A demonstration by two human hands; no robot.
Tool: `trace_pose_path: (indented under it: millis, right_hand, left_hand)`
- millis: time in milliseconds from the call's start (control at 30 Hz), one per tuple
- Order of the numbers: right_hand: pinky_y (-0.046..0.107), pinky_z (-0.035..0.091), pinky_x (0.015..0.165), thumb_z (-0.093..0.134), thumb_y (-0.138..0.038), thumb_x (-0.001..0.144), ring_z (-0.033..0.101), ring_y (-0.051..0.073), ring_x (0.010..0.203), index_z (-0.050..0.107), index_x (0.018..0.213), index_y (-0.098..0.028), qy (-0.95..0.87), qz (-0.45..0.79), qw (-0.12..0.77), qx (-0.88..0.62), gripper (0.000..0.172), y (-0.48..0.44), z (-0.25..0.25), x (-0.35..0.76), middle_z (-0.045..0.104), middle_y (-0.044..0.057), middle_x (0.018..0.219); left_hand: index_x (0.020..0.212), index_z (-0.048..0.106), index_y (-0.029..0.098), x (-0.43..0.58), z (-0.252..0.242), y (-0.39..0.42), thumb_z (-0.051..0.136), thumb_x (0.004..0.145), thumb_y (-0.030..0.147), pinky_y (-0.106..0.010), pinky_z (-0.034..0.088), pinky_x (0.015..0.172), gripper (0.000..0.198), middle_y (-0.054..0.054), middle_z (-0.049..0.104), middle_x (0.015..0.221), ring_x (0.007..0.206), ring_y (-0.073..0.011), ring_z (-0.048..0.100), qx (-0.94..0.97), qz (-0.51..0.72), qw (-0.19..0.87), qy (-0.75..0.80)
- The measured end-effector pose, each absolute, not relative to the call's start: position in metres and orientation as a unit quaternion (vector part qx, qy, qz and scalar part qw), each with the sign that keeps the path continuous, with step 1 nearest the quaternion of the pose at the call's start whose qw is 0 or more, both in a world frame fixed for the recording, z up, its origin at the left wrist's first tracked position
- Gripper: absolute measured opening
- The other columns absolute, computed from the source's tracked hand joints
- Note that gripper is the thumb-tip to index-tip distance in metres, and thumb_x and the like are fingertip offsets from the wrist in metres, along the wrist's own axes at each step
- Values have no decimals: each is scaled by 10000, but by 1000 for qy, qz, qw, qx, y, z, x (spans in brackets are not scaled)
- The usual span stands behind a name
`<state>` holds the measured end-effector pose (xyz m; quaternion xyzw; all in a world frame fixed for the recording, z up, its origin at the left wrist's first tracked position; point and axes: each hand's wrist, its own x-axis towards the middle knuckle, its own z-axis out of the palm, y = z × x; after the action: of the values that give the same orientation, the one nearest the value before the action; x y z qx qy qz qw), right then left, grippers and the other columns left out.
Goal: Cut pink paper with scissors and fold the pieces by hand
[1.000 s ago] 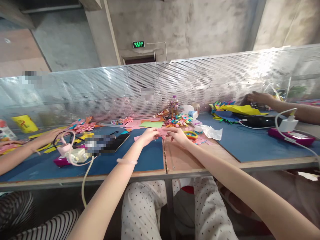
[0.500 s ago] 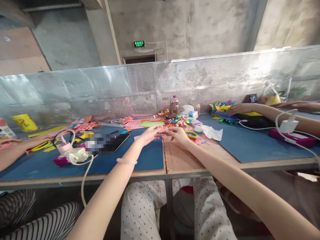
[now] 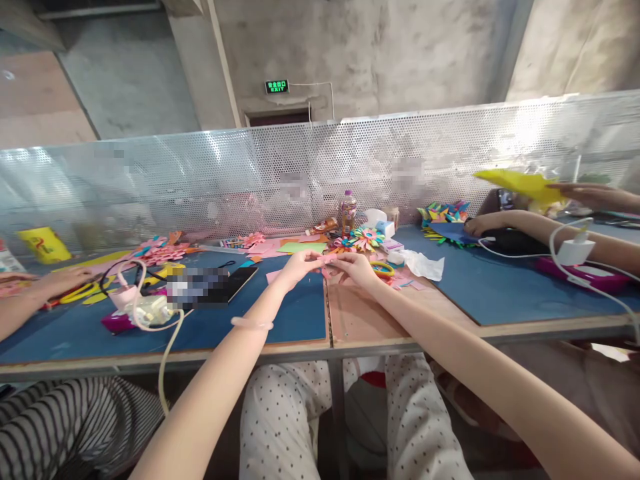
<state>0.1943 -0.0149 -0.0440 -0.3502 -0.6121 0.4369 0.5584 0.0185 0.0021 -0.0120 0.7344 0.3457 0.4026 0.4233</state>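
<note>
Between my two hands is a small piece of pink paper point(image 3: 328, 259), partly covered by my fingers. My left hand point(image 3: 301, 265) pinches its left side. On the other side, the fingers of my right hand point(image 3: 356, 267) are closed on the same paper. Behind my hands lie pink and green paper sheets point(image 3: 303, 247) and a multicoloured paper flower point(image 3: 369, 240). Yellow-handled scissors point(image 3: 383, 269) rest just right of my right hand, near pink scraps and a crumpled white tissue point(image 3: 424, 265).
A drink bottle point(image 3: 349, 212) stands at the back by the perforated metal screen point(image 3: 280, 173). To the left are a phone point(image 3: 239, 283), chargers and a cable point(image 3: 170, 360). Co-workers' hands are at both sides; one at right holds yellow paper point(image 3: 520, 183).
My left fingers have closed more tightly on the pink paper beside my right fingers. At right, a co-worker has lifted yellow paper off the table.
</note>
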Motion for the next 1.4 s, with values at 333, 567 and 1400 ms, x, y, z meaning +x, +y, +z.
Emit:
trace_pose_path:
  millis: [333, 567, 1400]
  right_hand:
    - [184, 458, 349, 680, -282, 688, 645, 150, 557, 484, 972, -174, -587, 463, 561, -355, 363, -18, -44, 193, 674, 52, 806]
    - [181, 489, 410, 670, -266, 685, 632, 141, 674, 585, 937, -155, -597, 469, 550, -348, 288, -17, -46, 194, 657, 81, 955]
    - [158, 421, 354, 683, -394, 645, 550, 102, 548, 631, 754, -134, -609, 387, 564, -403, 286, -9, -50, 194, 621, 27, 663]
  left_hand:
    - [1000, 573, 159, 19, -13, 4, 693, 658, 330, -273, 477, 679, 400, -52, 657, 844, 769, -152, 608, 749, 407, 378, 362]
    - [918, 626, 165, 18, -14, 5, 669, 675, 335, -252, 472, 646, 300, -47, 659, 845, 744, -144, 603, 762, 398, 351, 370]
    - [831, 635, 139, 22, -18, 6, 644, 696, 363, -253, 455, 595, 262, -58, 669, 779, 673, -150, 606, 788, 396, 326, 341]
